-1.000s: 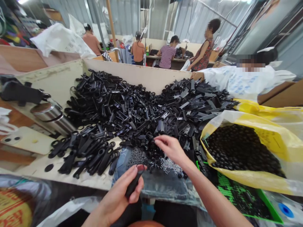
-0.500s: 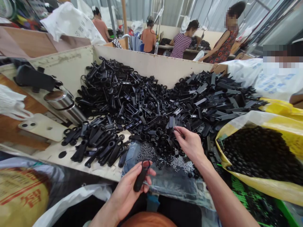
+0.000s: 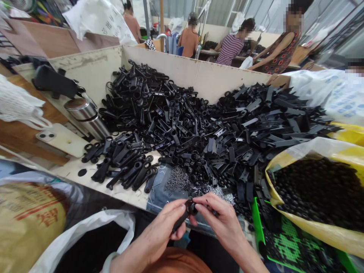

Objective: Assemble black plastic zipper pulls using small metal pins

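My left hand (image 3: 160,223) is closed around a black plastic handle (image 3: 179,223) with a ring at its upper end. My right hand (image 3: 220,214) meets it there, thumb and fingertips pinching a small round black part (image 3: 193,207) against the ring. Whether that part sits inside the ring or only touches it I cannot tell. Another small dark piece (image 3: 214,212) shows under the right fingers. Just beyond the hands, small screws (image 3: 178,179) and shiny silver pins (image 3: 224,194) lie on a denim cloth (image 3: 157,193).
Behind rises a heap of black ringed parts (image 3: 148,98), with flat black pieces (image 3: 273,113) to its right. Handles (image 3: 125,163) lie in rows at left near a phone (image 3: 61,140) and steel flask (image 3: 88,117). A yellow bag (image 3: 315,222) and green basket (image 3: 258,227) stand right. Several people work beyond.
My right hand has come down and left from the heap to the handle, bringing a small black part to its ring. The left hand has turned the handle and shifted slightly right.
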Action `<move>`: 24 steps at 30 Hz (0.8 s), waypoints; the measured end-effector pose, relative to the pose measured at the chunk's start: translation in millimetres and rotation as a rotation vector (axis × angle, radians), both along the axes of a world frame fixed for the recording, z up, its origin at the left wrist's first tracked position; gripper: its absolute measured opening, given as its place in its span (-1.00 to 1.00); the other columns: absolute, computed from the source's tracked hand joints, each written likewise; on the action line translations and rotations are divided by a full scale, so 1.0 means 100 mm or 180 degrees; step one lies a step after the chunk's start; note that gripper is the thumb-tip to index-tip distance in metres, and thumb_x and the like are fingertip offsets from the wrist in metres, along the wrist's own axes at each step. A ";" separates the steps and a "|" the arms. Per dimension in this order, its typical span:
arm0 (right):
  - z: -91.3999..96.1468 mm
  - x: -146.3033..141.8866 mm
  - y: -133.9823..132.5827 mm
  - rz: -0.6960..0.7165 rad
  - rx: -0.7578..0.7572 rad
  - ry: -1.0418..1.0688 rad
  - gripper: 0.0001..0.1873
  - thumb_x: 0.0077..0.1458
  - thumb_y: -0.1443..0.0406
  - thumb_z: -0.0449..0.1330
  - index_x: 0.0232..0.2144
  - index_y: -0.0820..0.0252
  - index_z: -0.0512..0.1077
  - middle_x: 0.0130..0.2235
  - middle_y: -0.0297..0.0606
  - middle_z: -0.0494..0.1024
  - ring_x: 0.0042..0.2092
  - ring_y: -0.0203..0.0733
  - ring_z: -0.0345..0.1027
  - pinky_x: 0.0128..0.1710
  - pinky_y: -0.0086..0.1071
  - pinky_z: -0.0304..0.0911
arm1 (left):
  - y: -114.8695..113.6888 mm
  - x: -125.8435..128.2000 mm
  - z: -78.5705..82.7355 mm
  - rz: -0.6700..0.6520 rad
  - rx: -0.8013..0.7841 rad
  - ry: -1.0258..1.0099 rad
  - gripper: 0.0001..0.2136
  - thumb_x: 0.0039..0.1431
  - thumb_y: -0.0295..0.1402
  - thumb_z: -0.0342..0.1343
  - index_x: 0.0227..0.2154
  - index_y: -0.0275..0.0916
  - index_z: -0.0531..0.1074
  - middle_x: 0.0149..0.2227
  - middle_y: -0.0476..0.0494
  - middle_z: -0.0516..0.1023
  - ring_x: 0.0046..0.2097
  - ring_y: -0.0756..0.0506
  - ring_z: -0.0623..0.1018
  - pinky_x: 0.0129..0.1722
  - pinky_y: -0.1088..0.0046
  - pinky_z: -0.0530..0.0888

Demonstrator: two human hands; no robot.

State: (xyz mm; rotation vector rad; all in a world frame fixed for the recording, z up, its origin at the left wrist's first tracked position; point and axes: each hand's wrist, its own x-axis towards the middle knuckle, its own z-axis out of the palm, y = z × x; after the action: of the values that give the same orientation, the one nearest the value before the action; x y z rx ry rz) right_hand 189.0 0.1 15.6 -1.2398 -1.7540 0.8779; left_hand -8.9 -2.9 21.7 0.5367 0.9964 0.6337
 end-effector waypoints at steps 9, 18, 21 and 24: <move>0.04 0.02 -0.07 0.0460 0.0591 -0.0473 -0.77 0.38 0.40 0.11 -0.08 0.18 0.56 -0.25 -0.19 0.54 -0.29 -0.24 0.50 -0.30 -0.46 0.42 | -0.11 -0.02 -0.04 -0.0028 0.0141 0.0087 -0.51 0.17 -0.08 0.19 0.04 -0.33 0.44 -0.37 -0.12 0.61 -0.51 0.06 0.32 -0.52 0.49 0.06; 0.10 -0.05 -0.14 0.0250 0.0756 -0.0622 -0.79 0.38 0.42 0.08 -0.11 0.20 0.53 -0.29 -0.20 0.53 -0.33 -0.25 0.49 -0.34 -0.48 0.43 | -0.18 0.00 -0.03 -0.0118 0.0132 0.0250 -0.56 0.22 -0.07 0.15 0.05 -0.24 0.45 -0.39 -0.04 0.56 -0.49 0.06 0.32 -0.49 0.52 0.13; 0.09 -0.09 -0.16 0.0147 0.0860 -0.0535 -0.80 0.37 0.43 0.10 -0.12 0.20 0.53 -0.30 -0.21 0.54 -0.34 -0.26 0.49 -0.35 -0.50 0.42 | -0.16 0.02 -0.02 -0.0433 0.0636 0.0478 -0.64 0.26 -0.11 0.13 0.01 -0.21 0.46 -0.36 0.00 0.54 -0.47 0.06 0.31 -0.46 0.51 0.20; 0.06 -0.11 -0.22 0.0028 0.0970 -0.0561 -0.80 0.37 0.42 0.10 -0.12 0.22 0.53 -0.33 -0.23 0.53 -0.36 -0.27 0.49 -0.37 -0.51 0.42 | -0.14 0.04 -0.02 -0.0690 0.1366 0.0867 -0.77 0.29 -0.22 0.12 -0.13 -0.24 0.51 -0.41 0.02 0.51 -0.37 0.00 0.42 -0.28 0.47 0.35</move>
State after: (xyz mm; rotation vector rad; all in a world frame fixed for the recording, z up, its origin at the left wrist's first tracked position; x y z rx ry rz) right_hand 177.5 -22.0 22.0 -1.1339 -1.9488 0.4929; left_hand -4.7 -16.6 19.4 1.1182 1.0413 0.5905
